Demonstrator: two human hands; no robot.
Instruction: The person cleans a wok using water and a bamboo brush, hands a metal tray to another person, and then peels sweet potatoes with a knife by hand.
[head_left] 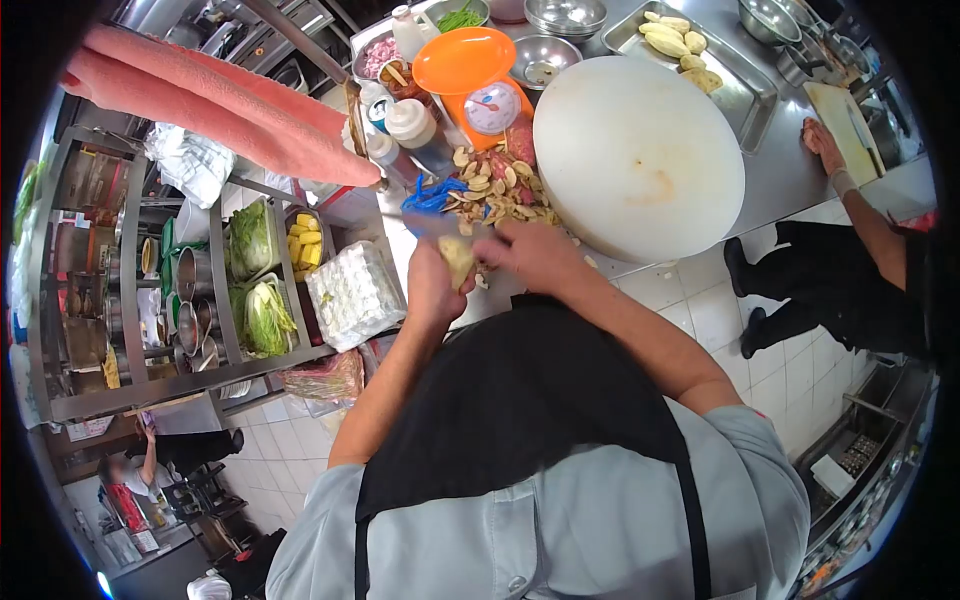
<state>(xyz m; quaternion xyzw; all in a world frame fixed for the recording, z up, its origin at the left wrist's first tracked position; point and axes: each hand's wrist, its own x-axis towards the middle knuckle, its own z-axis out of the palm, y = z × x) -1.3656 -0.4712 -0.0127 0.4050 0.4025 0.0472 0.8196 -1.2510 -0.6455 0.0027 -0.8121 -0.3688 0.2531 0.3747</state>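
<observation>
My left hand (432, 285) is wrapped round a pale peeled piece of food (457, 260) near the counter's front edge. Just to its right, my right hand (535, 255) is closed on a knife, whose blade (430, 226) is blurred and points left above the piece. Beyond both hands lies a heap of peelings (505, 190), with a blue tangle (433, 194) at its left side. A large round white cutting board (640, 155) stands right of my right hand.
An orange scale (492, 107) and sauce bottles (410, 122) stand behind the peelings. A metal tray (765, 100) with peeled pieces is at the back right. A co-worker's hand (822, 145) rests by another board. Shelves (225, 290) with cabbage are on the left.
</observation>
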